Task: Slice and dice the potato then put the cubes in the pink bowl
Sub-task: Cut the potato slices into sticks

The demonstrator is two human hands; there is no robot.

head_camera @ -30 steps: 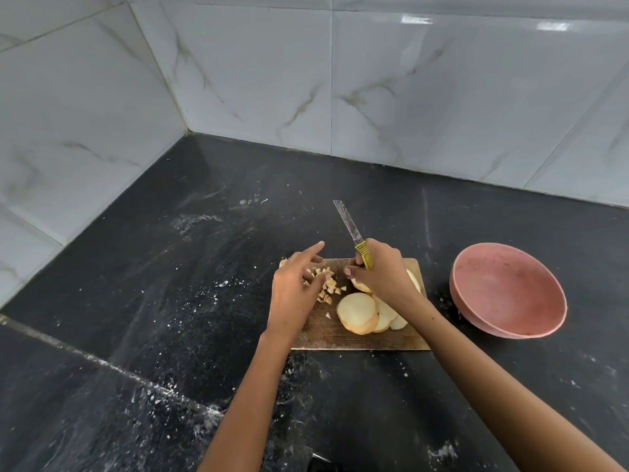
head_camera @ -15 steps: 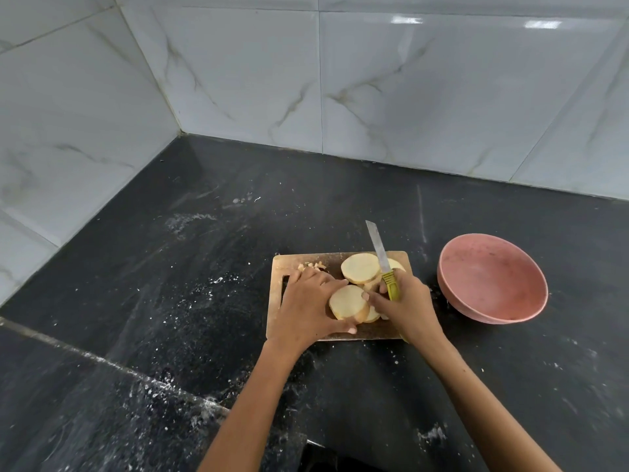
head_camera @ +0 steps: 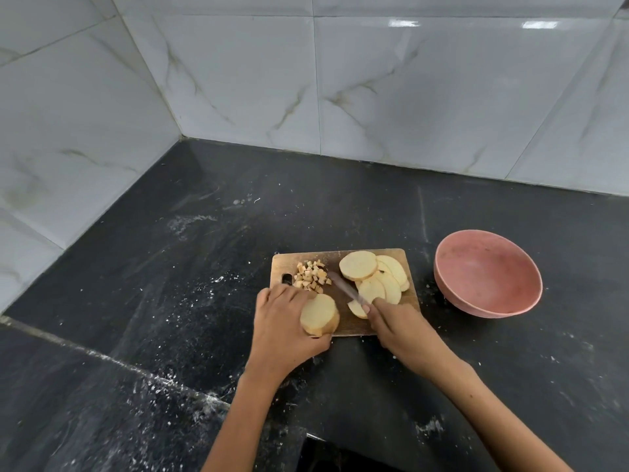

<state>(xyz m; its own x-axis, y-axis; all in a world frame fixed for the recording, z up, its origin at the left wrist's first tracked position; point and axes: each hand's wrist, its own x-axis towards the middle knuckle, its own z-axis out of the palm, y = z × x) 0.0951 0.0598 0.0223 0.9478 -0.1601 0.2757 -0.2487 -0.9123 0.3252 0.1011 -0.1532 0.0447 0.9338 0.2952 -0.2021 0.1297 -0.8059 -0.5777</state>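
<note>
A wooden cutting board (head_camera: 343,257) lies on the black counter. My left hand (head_camera: 282,321) grips a thick potato slice (head_camera: 319,314) at the board's near left edge, tilted up on its side. My right hand (head_camera: 396,323) is closed on a knife (head_camera: 343,287) whose blade lies flat, pointing toward the far left across the board. A small pile of potato cubes (head_camera: 311,277) sits at the board's far left. Several round potato slices (head_camera: 374,275) overlap on the right half. The pink bowl (head_camera: 487,272) stands to the right of the board, with nothing in it.
White marble-look tiled walls (head_camera: 408,97) close the counter at the back and left, meeting in a corner. The black counter (head_camera: 170,284) is dusted with white specks, and a seam runs across its near left part.
My left hand has pulled one slice off the stack to the board's near left edge. The knife went from upright to lying flat, blade pointing far left. The cubes are uncovered.
</note>
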